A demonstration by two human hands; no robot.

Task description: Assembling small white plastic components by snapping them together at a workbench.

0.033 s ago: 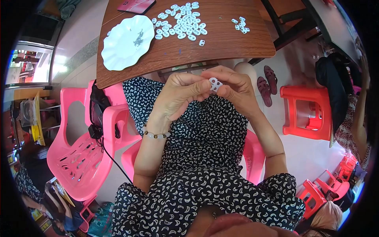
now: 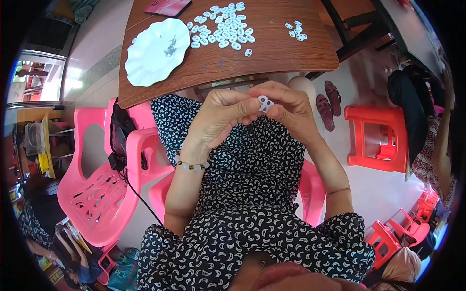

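Note:
Above my lap, just off the table's near edge, I hold a small white plastic piece with holes (image 2: pixel 264 103) between both hands. My left hand (image 2: pixel 223 114) pinches its left side with thumb and fingertips. On the other side, the bent fingers and thumb of my right hand (image 2: pixel 290 109) close on it. Part of the piece is hidden by my fingertips. Many white oval pieces with holes (image 2: pixel 225 29) lie spread on the brown wooden table (image 2: pixel 272 58). A lone white piece (image 2: pixel 248 52) lies nearer to me, and a smaller group of white pieces (image 2: pixel 298 33) sits at the right.
A white scalloped plate (image 2: pixel 145 60) holds a little pile of tiny grey bits (image 2: pixel 170 47). Behind it lies a pink flat case (image 2: pixel 167 7). A pink chair (image 2: pixel 92 203) stands at my left, a red stool (image 2: pixel 376 138) at my right, with sandals (image 2: pixel 325 111) on the floor.

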